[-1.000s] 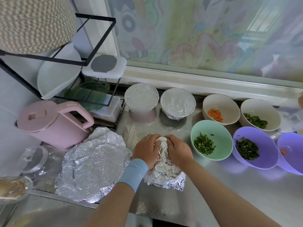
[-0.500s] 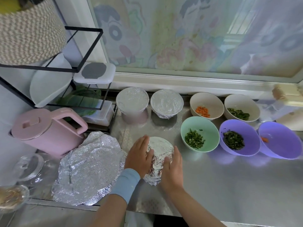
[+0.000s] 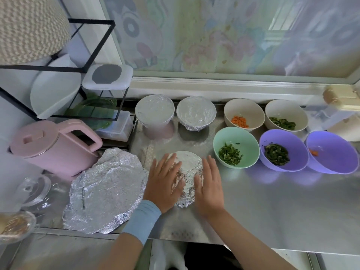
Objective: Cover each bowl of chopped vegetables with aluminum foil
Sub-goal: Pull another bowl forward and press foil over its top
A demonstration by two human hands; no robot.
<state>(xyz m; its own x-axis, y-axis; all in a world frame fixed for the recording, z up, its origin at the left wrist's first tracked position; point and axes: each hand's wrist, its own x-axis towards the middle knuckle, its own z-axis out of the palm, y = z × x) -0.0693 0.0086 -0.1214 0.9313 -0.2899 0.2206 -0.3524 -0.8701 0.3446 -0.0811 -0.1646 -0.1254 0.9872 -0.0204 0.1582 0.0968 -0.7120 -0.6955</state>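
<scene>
"Fingers [image 3: 171, 162] on my left hand [image 3: 165, 182] lie straight and flat against the left flank of the foil-wrapped bowl [image 3: 190, 172]. My right hand [image 3: 209, 184] mirrors that on the right flank, fingers straight too. Nothing is pinched, only pressed."

"Where does that bowl sit?"

"Toward the near edge of the steel counter [image 3: 272, 201]. It's just right of the large foil mound [image 3: 107, 190] and left of the green bowl [image 3: 243, 139], apart from that bowl."

"Is the wrap finished?"

"Nearly, I judge. The top looks smooth and tight, but the skirt on the near side is crumpled and stands off the wall. To do it well I'd slide both palms down and around, pressing the foil in under the rim so it locks, then flatten that near flap. I'd keep the pressure even from both sides, or the bowl may skid on the steel."

"Anything to beware?"

"Foil tears when a fingertip drags across a crease, so I'd press, not rub. I'd also stay off the top, since a push there would dent the sheet toward the vegetables."

"And what remains?"

"At the far side, the pink covered bowl [image 3: 154, 111] and the silver covered bowl [image 3: 196, 112] look done. Five stand open: the carrot bowl [image 3: 243, 106], the cream greens bowl [image 3: 285, 109], the green one, the purple greens bowl [image 3: 282, 137] and the rightmost purple bowl [image 3: 335, 149]. Whether the mound on the left is spare foil or a covered dish, I cannot tell."
</scene>
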